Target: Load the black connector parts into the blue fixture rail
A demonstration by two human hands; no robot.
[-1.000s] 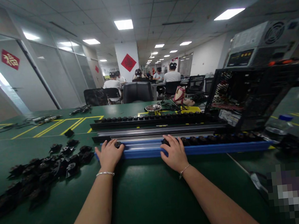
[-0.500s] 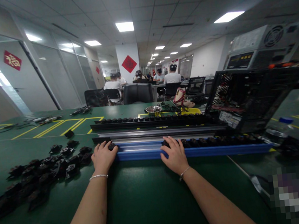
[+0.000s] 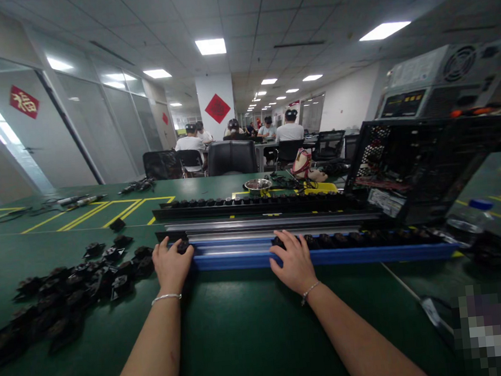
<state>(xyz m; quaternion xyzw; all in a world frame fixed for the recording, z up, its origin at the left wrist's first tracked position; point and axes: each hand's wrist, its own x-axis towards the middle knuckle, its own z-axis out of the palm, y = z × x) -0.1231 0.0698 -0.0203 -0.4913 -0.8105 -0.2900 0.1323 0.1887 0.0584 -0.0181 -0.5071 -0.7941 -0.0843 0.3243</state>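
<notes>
A long blue rail [image 3: 372, 252] lies across the green table, its right part lined with several small black parts [image 3: 339, 239]. My left hand [image 3: 172, 266] is at the rail's left end, its thumb and fingers closed around one small black part [image 3: 184, 246], mostly hidden. Farther right, my right hand [image 3: 293, 260] curls over the row's leftmost black part, with the thumb low against the rail's front wall. Between my hands a bare stretch of the channel [image 3: 232, 247] shows. The parts' exact kind cannot be made out.
Loose black parts [image 3: 79, 296] are heaped on the left. Behind the blue rail lie a silver-topped black rail [image 3: 254, 222] and another filled black rail [image 3: 243, 206]. An open computer case [image 3: 429, 165] and a blue-capped bottle [image 3: 470, 217] stand at right. A metal bowl [image 3: 258, 185] sits farther back.
My left hand has shifted very slightly left with the black part at the rail's end. My right hand stays in the same place on the rail.
</notes>
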